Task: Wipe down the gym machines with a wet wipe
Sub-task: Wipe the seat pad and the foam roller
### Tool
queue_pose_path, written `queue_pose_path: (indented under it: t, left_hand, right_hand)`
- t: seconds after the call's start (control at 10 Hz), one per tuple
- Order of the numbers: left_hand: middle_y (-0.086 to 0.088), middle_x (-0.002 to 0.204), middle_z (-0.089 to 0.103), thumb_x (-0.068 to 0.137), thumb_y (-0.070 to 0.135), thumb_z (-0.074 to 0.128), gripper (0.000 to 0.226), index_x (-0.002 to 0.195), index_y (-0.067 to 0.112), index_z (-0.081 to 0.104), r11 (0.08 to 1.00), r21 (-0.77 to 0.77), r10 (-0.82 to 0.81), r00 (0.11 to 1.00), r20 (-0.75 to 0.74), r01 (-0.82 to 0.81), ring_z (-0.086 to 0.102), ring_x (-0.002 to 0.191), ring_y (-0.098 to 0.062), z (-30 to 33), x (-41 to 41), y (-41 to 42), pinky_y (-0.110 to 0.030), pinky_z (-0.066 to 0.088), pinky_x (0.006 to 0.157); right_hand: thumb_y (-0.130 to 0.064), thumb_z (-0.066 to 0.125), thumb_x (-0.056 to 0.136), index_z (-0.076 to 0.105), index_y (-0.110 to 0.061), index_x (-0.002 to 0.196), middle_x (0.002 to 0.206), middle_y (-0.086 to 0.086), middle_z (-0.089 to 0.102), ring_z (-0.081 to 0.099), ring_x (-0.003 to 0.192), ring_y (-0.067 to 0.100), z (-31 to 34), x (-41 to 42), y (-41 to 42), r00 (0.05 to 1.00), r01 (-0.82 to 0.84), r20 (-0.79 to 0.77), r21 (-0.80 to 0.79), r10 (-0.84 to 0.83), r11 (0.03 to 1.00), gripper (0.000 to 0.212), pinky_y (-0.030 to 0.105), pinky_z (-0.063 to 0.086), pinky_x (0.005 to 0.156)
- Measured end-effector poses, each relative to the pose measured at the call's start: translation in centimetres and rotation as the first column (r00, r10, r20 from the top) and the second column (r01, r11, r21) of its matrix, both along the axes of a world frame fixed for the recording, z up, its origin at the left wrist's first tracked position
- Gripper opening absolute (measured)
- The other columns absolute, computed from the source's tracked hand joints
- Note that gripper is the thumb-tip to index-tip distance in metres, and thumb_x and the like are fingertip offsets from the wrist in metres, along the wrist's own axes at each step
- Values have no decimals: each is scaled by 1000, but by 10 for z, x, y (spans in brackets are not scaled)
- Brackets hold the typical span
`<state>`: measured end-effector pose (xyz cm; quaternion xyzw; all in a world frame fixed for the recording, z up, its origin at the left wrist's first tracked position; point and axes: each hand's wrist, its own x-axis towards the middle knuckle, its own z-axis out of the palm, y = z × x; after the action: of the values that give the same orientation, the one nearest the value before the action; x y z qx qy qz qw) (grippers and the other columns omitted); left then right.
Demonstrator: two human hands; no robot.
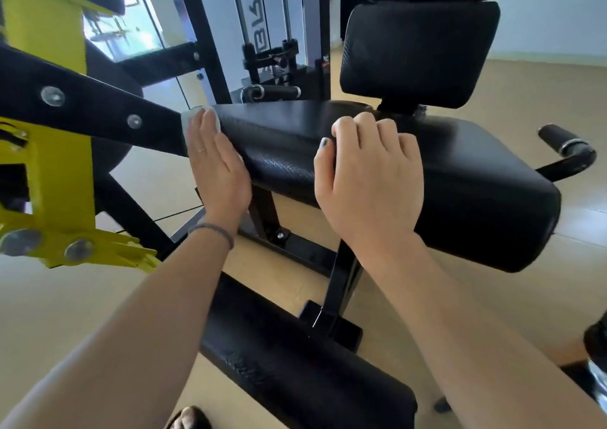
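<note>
Head view: nearest me a low pad [295,369] runs across the bottom, and my two forearms reach over it toward the seat [460,179]. My right hand [371,179] rests on the seat's near edge, fingers curled over the top with the thumb on the front face, I judge to steady the cushion and myself while the other hand works. My left hand [215,162] lies flat against the seat's left end, fingers straight and pressed together, trapping the wipe [190,118] between palm and vinyl; only its white rim shows past my fingertips. Flat pressure spreads the wet cloth over the most surface. Just left, the black arm [88,106] and yellow frame [56,152] stand unwiped, as far as I can judge. Beyond rises the backrest [420,54], then the weight stack [272,34].
</note>
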<state>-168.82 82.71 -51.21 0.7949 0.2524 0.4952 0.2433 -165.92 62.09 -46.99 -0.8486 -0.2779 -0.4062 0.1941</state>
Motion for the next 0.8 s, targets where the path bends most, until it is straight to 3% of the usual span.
queue_pose_path:
  t: [0.1, 0.2, 0.3, 0.4, 0.5, 0.6, 0.7, 0.8]
  left_hand:
    - [-14, 164, 25, 108, 26, 19, 54, 155, 4, 31, 999, -13, -36, 999, -36, 36, 15, 154, -23, -1, 4, -41, -39, 6, 127]
    - [-11, 162, 31, 107, 25, 19, 54, 155, 4, 32, 961, 226, -141, 984, -105, 162, 18, 154, -22, -13, 0, -88, -37, 2, 127]
    - [-9, 153, 44, 106, 24, 19, 52, 148, 6, 44, 946, 276, -158, 985, -70, 171, 30, 149, -21, -7, 3, -65, -45, 16, 125]
    - [-7, 142, 50, 107, 22, 22, 45, 135, 3, 53, 1000, 7, -17, 996, 85, 16, 37, 137, -10, 6, 10, -3, -34, 24, 122]
    - [0, 119, 50, 103, 29, 21, 36, 115, 15, 53, 839, -543, 67, 987, 144, 23, 47, 110, -16, 17, 23, 50, -35, 38, 108]
    - [-2, 133, 48, 106, 32, 20, 49, 148, 17, 39, 605, -793, 188, 981, 55, -71, 52, 117, -22, 23, 33, 63, -38, 48, 95]
    - [8, 143, 48, 105, 38, 24, 50, 155, 38, 23, 485, -872, 143, 990, 5, -66, 56, 119, -17, 17, 38, 47, -30, 57, 88]
    - [-7, 153, 42, 99, 37, 38, 60, 155, 18, 31, 835, -407, 11, 751, -661, -370, 42, 138, -30, 8, 26, 6, -45, 41, 111]
  right_hand:
    - [-34, 33, 105, 58, -13, 103, 95, 6, 58, 48, 82, 24, 2, 1, 3, 999, 22, -24, -20, -22, 1000, 33, 39, 34, 75]
    - [-35, 34, 104, 57, -14, 105, 98, 7, 58, 47, 83, 24, 1, 1, 4, 998, 36, -41, -52, -39, 998, 31, 40, 35, 75]
    - [-35, 35, 104, 57, -14, 107, 101, 7, 59, 49, 86, 25, 0, 1, 3, 998, 29, -51, -69, -33, 997, 31, 41, 37, 77]
    - [-36, 34, 104, 58, -14, 108, 102, 7, 59, 50, 88, 26, 0, 2, 3, 998, 40, -50, -74, -44, 996, 32, 41, 39, 78]
    - [-35, 34, 104, 58, -14, 106, 101, 7, 59, 50, 87, 26, -1, 2, 5, 998, 50, -37, -70, -52, 996, 32, 41, 38, 77]
    - [-35, 34, 104, 58, -14, 106, 100, 7, 59, 50, 86, 26, -1, 3, 5, 998, 60, -25, -71, -62, 996, 32, 41, 38, 76]
    - [-35, 34, 105, 58, -13, 107, 101, 8, 59, 50, 87, 26, -2, 3, 5, 997, 71, -11, -86, -72, 994, 32, 41, 39, 76]
    - [-34, 33, 105, 58, -13, 108, 102, 9, 59, 51, 88, 27, -2, 3, 6, 996, 81, -14, -105, -83, 991, 33, 42, 38, 77]
